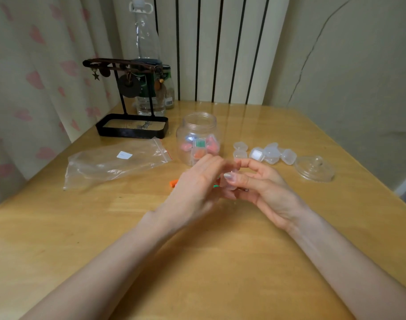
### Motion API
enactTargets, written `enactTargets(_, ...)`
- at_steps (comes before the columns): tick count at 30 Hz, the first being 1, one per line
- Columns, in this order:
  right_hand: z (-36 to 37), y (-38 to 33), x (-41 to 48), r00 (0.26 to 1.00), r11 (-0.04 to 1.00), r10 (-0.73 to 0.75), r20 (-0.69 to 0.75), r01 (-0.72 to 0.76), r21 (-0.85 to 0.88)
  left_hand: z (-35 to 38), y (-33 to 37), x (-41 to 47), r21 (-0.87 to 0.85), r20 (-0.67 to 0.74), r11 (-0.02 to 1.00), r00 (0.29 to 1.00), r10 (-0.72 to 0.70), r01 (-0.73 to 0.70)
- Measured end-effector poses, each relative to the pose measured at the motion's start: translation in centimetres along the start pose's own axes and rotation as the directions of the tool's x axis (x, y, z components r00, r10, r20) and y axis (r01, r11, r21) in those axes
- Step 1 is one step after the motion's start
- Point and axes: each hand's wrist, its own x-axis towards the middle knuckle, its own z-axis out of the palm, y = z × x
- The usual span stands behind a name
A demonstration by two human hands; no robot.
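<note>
My left hand (192, 188) and my right hand (264, 185) meet over the middle of the wooden table (197, 262). Between their fingertips they pinch a small clear plastic box (230, 181), mostly hidden by the fingers. Just behind them stands an open clear jar (198, 125) holding several small boxes with pink, orange and green contents. A cluster of several empty clear small boxes (266, 153) lies to the right of the jar. An orange piece (173, 183) and a green bit (216, 186) peek out beside my left hand.
A clear jar lid (315, 169) lies at the right. An empty zip bag (114, 162) lies at the left. A black jewellery stand (130, 125) with a tray, a water bottle (147, 65) and a small glass bottle (169, 88) stand at the back.
</note>
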Motion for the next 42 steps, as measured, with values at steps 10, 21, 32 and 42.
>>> enactTargets(10, -0.4, 0.0, 0.3, 0.999, 0.999, 0.024, -0.021, -0.024, -0.029, 0.2, -0.1, 0.2, -0.112, -0.025, 0.993, 0.999, -0.045, 0.042)
enactTargets(21, -2.2, -1.0, 0.1, 0.975, 0.953, 0.215, 0.047, -0.199, -0.227, -2.2, -0.1, 0.6, -0.547, 0.370, 0.633, 0.837, -0.404, 0.548)
enactTargets(32, -1.4, 1.7, 1.6, 0.917, 0.823, -0.361, -0.170, 0.227, -0.521, -3.5, -2.2, 0.8, -0.882, 0.439, -0.114, 0.710, -0.551, 0.456)
enactTargets(42, 0.4, 5.0, 2.6, 0.857, 0.369, -0.423, 0.293, 0.458, -0.809, -4.5, -3.1, 0.8, -0.936, 0.344, -0.229, 0.559, -0.754, 0.267)
